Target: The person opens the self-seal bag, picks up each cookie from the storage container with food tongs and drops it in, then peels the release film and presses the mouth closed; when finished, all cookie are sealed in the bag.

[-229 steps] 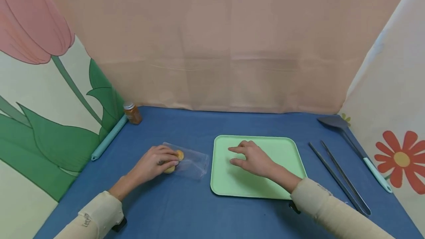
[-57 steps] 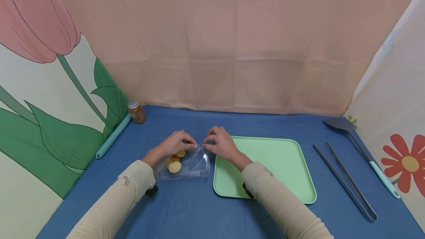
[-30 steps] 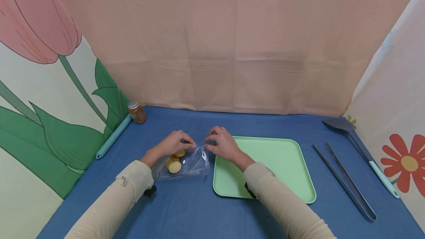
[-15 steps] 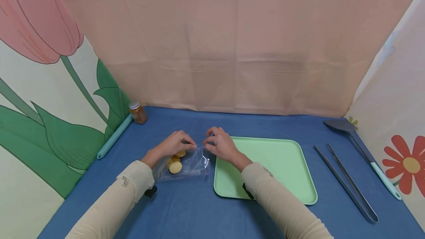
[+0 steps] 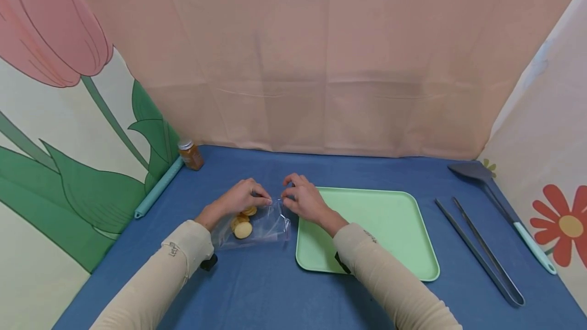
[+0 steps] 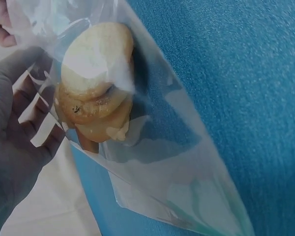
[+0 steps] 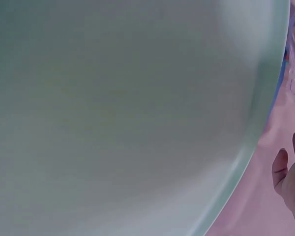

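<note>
A clear plastic bag (image 5: 268, 233) lies on the blue cloth with several round yellow-brown slices (image 5: 243, 229) inside. My left hand (image 5: 238, 198) pinches the bag's far edge between thumb and fingers. Right beside it, my right hand (image 5: 306, 199) pinches the same edge near its right end. In the left wrist view, the slices (image 6: 96, 64) are stacked behind the film, and the left hand (image 6: 14, 132) is partly covered by it. The right wrist view catches only part of the right hand (image 7: 292, 182), past the rim of the light green tray (image 7: 137, 98).
The green tray (image 5: 376, 233) sits under the right forearm. Farther right lie metal tongs (image 5: 481, 251) and a dark spatula (image 5: 492, 200) with a pale green handle. At the back left stand a spice jar (image 5: 190, 156) and a rolled teal sheet (image 5: 159, 187).
Earlier the left hand held slices at the bag and the right hand hovered over the tray. Now the slices lie inside, with both hands at the bag's far edge. Over the last second, barely any movement.
</note>
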A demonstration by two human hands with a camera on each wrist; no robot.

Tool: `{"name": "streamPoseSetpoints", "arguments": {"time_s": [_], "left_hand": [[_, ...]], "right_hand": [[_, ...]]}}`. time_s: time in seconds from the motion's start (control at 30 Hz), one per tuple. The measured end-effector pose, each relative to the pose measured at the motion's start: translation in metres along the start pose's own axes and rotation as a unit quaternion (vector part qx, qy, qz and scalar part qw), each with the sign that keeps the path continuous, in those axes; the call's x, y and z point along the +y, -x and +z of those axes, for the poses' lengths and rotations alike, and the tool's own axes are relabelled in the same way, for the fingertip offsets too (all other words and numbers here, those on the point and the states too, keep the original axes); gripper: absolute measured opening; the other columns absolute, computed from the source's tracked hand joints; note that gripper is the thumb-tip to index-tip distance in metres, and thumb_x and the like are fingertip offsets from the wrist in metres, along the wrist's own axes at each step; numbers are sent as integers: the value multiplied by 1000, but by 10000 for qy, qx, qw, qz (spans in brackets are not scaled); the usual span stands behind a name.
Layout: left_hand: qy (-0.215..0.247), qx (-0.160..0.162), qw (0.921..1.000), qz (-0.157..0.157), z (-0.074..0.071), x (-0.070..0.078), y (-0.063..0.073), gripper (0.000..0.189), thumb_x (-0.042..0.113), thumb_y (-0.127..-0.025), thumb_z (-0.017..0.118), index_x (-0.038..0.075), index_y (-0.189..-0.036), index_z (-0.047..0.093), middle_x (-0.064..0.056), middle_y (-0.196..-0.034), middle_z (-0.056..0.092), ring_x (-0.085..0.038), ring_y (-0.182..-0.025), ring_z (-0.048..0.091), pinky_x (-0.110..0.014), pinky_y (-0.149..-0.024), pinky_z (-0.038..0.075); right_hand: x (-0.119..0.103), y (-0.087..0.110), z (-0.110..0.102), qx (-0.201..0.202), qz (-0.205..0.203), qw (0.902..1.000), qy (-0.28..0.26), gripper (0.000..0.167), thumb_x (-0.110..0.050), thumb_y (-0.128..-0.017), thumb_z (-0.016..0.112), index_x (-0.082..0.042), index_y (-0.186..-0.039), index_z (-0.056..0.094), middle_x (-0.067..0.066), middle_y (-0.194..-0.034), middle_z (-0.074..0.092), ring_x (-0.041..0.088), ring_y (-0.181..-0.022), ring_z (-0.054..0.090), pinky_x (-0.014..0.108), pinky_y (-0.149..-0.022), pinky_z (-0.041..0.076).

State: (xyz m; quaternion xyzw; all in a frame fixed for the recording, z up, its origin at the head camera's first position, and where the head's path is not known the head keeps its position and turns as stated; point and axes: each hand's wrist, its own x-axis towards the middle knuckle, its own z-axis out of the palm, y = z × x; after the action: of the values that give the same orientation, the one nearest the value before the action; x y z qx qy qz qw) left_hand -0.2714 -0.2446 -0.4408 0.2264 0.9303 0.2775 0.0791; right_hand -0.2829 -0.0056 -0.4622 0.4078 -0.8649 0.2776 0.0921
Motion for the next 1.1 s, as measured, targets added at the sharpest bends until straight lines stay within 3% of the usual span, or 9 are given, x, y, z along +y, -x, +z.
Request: {"name": "streamPoseSetpoints", "arguments": {"time_s": [0.27,0.5,0.73,1.1], "left_hand": [[-68,66,10000,4,0,-1,1,16,29,-96,69,21,-102,82,10,-98,76,-12,-89,51,-36,-84,40],[96,63,9999,-84,-2,-9,4,16,27,-97,69,20,-102,81,7,-100,76,-11,-89,61,-32,-78,50],[78,76,9999,-110,-2,-1,6,17,30,-97,68,20,-104,81,9,-101,75,-12,-93,54,-36,-85,43],[44,88,9999,-115,-1,1,4,18,30,-97,68,21,-105,81,11,-100,74,-13,-90,50,-37,-85,40]], "right_hand": [[1,1,-2,-187,90,9997,-94,14,-13,-97,65,-11,-98,79,8,-127,56,25,-106,53,39,-85,49],[3,4,-4,-285,482,9984,34,16,-21,-95,70,-16,-108,78,4,-127,56,23,-108,52,36,-80,48],[-2,0,3,-256,662,9972,235,21,-36,-92,74,-19,-104,78,2,-123,56,21,-104,52,33,-77,48],[-4,-3,4,-111,590,9982,-67,12,-22,-95,69,-16,-93,79,4,-121,57,21,-103,51,30,-73,47]]}}
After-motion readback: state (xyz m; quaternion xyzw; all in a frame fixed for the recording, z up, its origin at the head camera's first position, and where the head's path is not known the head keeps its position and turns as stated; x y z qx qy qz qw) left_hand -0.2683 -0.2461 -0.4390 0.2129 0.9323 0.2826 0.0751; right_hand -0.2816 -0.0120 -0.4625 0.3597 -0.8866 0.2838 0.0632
